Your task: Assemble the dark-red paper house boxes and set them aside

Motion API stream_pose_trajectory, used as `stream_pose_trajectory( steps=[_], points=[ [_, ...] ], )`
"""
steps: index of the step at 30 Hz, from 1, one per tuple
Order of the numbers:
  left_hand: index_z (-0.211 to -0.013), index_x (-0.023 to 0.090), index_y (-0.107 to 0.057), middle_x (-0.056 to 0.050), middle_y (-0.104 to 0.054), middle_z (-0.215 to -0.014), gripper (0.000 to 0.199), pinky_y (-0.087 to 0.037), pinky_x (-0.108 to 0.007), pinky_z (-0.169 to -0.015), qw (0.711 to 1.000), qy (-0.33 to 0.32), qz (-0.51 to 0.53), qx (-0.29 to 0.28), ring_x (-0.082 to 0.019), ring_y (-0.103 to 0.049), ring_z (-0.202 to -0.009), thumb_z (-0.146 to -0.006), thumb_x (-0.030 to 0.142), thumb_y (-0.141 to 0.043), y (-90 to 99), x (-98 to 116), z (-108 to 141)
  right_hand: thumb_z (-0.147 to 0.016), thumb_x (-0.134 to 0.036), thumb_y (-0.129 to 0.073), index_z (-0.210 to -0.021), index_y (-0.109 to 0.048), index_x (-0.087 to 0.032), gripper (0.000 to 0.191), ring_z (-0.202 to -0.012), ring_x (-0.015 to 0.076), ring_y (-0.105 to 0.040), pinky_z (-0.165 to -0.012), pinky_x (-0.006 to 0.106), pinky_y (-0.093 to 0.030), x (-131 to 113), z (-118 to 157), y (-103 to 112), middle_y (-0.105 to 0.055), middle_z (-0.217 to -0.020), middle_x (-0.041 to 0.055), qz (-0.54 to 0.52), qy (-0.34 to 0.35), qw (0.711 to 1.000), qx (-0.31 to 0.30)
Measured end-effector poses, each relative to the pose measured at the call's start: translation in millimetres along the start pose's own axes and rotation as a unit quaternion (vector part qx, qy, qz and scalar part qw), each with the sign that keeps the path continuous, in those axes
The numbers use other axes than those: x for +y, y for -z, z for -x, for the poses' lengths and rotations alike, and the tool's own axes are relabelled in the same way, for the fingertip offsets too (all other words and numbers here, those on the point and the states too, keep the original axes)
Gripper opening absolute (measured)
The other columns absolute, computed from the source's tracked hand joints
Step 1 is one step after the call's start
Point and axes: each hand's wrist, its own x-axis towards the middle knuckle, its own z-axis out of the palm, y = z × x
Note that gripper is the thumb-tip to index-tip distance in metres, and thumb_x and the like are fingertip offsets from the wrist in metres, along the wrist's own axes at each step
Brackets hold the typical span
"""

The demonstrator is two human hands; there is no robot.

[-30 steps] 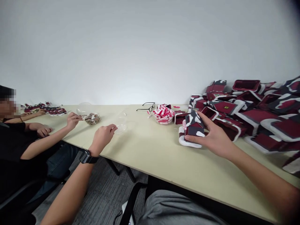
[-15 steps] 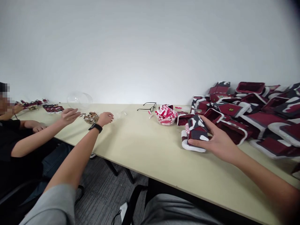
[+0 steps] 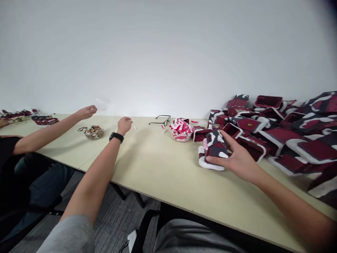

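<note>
My left hand (image 3: 124, 125) is curled above the far part of the pale table, a little short of a small white piece (image 3: 135, 128). Its fingers hide whatever may lie inside them. My right hand (image 3: 237, 156) grips a maroon, charcoal and white padded case (image 3: 214, 149) resting on the table. A glass bowl of brown and white pieces (image 3: 94, 132) stands left of my left hand. A co-worker's hand (image 3: 86, 111) reaches out near a transparent plastic dome (image 3: 102, 103).
A large heap of maroon and white padded cases (image 3: 279, 135) covers the right end of the pale table (image 3: 163, 165). A bowl of red-and-white wrappers (image 3: 181, 130) and black glasses (image 3: 160, 120) lie near it. Small packets (image 3: 44, 120) sit far left.
My left hand has moved farther across the table, away from the glass bowl. The co-worker's hand and transparent dome have shifted right and higher. My right hand keeps its grip on the case.
</note>
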Motion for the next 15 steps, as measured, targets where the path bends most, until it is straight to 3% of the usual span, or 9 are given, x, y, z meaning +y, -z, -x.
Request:
stream_pose_trajectory(
  steps=[3, 6, 8, 11, 15],
  points=[
    [-0.067, 0.015, -0.068, -0.007, -0.062, -0.063, 0.013, -0.042, -0.026, -0.085, 0.986, -0.093, -0.139, -0.028, -0.017, -0.054, -0.073, -0.079, 0.011, -0.065, -42.6, 34, 24, -0.062, -0.06, -0.092, -0.17, -0.031, -0.019, 0.13, -0.111, 0.0254, -0.073, -0.093, 0.034, -0.065, 0, 2, -2, -0.061, -0.146, 0.0152, 0.011, 0.013, 1.0, -0.023],
    [-0.083, 0.014, -0.075, -0.012, -0.072, -0.083, 0.023, -0.044, -0.03, -0.085, 0.917, -0.234, -0.309, -0.095, -0.019, -0.059, -0.077, -0.091, 0.022, -0.055, -83.2, 67, 55, -0.062, -0.059, -0.092, -0.17, -0.032, -0.02, 0.13, -0.114, 0.0252, -0.071, -0.099, 0.036, -0.064, 3, 3, -2, -0.06, -0.148, 0.0141, 0.018, 0.017, 0.998, -0.049],
    [-0.093, 0.014, -0.077, -0.014, -0.075, -0.096, 0.031, -0.046, -0.031, -0.084, 0.878, -0.247, -0.385, -0.141, -0.021, -0.064, -0.085, -0.095, 0.026, -0.048, -105.0, 77, 68, -0.063, -0.056, -0.092, -0.169, -0.032, -0.02, 0.128, -0.116, 0.0251, -0.07, -0.101, 0.035, -0.062, 4, 3, -3, -0.059, -0.149, 0.0134, 0.017, 0.019, 0.998, -0.058],
    [-0.091, 0.01, -0.076, -0.018, -0.075, -0.099, 0.027, -0.048, -0.03, -0.084, 0.851, -0.193, -0.451, -0.189, -0.023, -0.068, -0.091, -0.093, 0.029, -0.056, -130.0, 68, 70, -0.064, -0.05, -0.093, -0.169, -0.032, -0.021, 0.126, -0.118, 0.0243, -0.069, -0.103, 0.035, -0.061, 4, 3, -4, -0.059, -0.148, 0.0129, -0.003, 0.018, 0.998, -0.067],
    [-0.073, 0.008, -0.065, -0.013, -0.068, -0.078, 0.029, -0.047, -0.027, -0.085, 0.866, -0.194, -0.416, -0.2, -0.016, -0.063, -0.081, -0.089, 0.032, -0.067, -151.7, 29, 65, -0.063, -0.047, -0.095, -0.17, -0.03, -0.023, 0.127, -0.122, 0.0246, -0.068, -0.109, 0.037, -0.058, 1, 2, -3, -0.06, -0.147, 0.012, -0.037, 0.0, 0.997, -0.074]
  ],
)
